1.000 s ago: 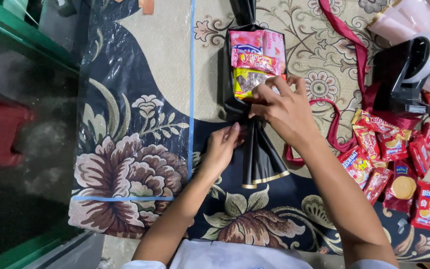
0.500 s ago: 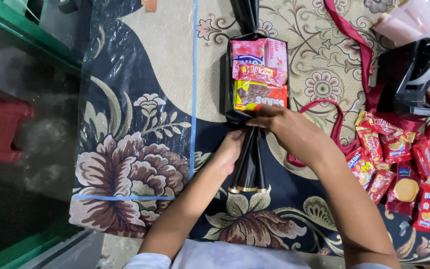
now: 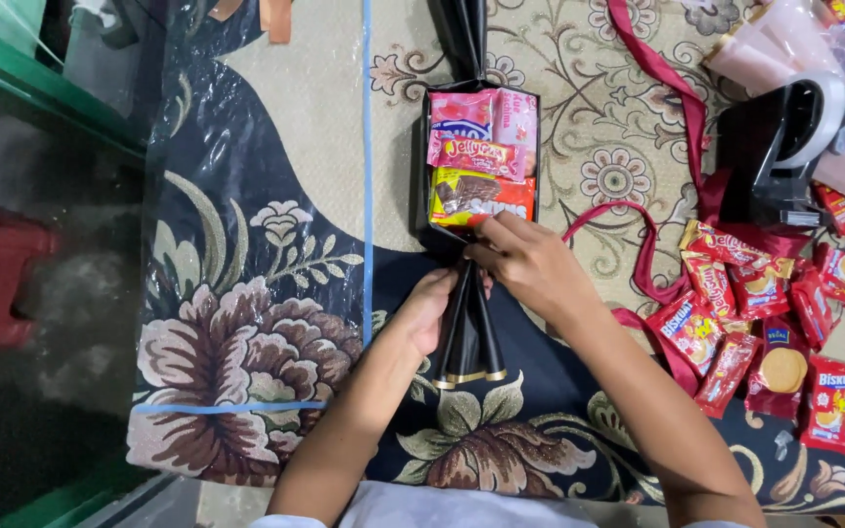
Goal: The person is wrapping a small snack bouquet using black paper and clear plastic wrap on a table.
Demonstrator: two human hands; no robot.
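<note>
Fingers of the left hand [image 3: 429,311] are closing round the gathered black wrapping [image 3: 469,337], its long axis running toward the person; the right hand [image 3: 525,262] is pinching it just below the snack bundle [image 3: 481,161].

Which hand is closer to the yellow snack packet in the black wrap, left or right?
Right. The right hand has its fingertips at the lower edge of the yellow snack packet. The left hand sits lower, gripping the gathered black wrap beneath the packets.

Snack packs [image 3: 481,166] in wrap [image 3: 468,332] centre; loose snacks [image 3: 765,313], tape dispenser [image 3: 784,147] to right.
</note>
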